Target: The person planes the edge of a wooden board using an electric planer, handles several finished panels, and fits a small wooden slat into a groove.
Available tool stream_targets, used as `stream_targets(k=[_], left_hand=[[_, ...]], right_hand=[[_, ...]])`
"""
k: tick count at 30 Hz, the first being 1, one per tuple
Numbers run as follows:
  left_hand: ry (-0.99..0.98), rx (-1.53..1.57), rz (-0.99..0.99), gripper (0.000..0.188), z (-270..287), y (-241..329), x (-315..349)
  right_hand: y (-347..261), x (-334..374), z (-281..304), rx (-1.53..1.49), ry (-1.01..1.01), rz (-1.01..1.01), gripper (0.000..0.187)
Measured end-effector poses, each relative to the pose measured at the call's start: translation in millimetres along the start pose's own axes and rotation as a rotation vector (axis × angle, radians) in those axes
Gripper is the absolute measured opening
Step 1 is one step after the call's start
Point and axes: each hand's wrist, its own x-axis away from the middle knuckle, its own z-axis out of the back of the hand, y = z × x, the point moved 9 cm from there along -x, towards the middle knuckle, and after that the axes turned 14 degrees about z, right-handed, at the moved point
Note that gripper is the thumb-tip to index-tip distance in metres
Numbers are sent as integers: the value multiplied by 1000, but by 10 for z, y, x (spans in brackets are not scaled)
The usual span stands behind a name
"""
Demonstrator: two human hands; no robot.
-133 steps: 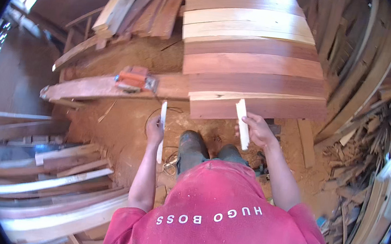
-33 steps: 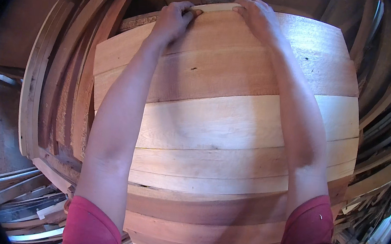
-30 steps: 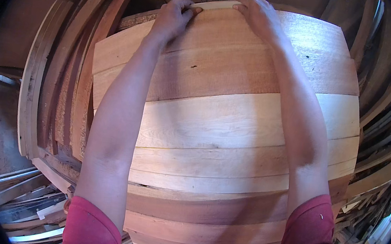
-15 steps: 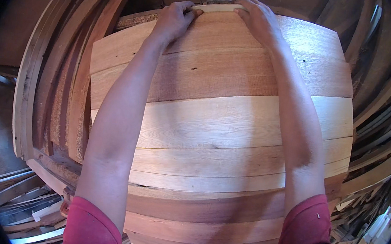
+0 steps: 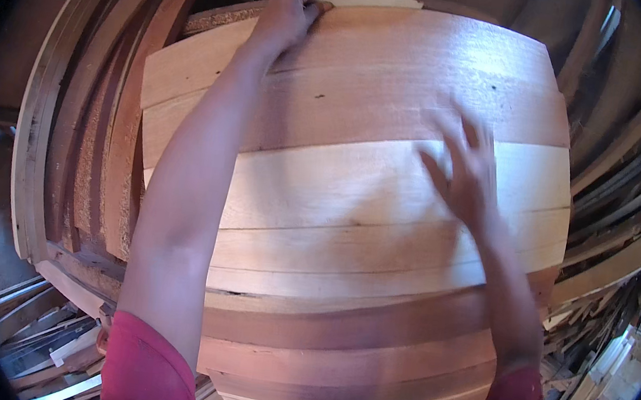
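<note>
Two hands on plank stack (image 5: 349, 226): left hand (image 5: 283, 20) gripping pale strip (image 5: 369, 0) at frame top; right hand (image 5: 465, 164) open, blurred, centre right.

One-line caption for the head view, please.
Left hand grips a pale strip at the far edge of the joined wooden boards; blurred right hand hovers over them.

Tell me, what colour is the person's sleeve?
Red, a pinkish red: the sleeve shows best in the head view.

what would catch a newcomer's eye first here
A broad panel of joined wooden boards, pale and reddish strips alternating, fills the middle. The left hand grips a thin pale strip at its far edge, while the right hand, blurred, hovers spread over the pale board. Stacked planks stand left.
</note>
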Motion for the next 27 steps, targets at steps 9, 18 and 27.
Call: stream_targets(k=[9,18,27], left_hand=[[-76,-33,98,38,-37,57,-43],[-150,51,132,36,-83,83,-86],[-99,107,65,37,-32,111,-25]], right_hand=[[-3141,2917,1028,-301,-687,-242,60],[-3544,3713,1130,-246,-724,-509,56],[-2874,4874,1907,193,-70,-1527,86]])
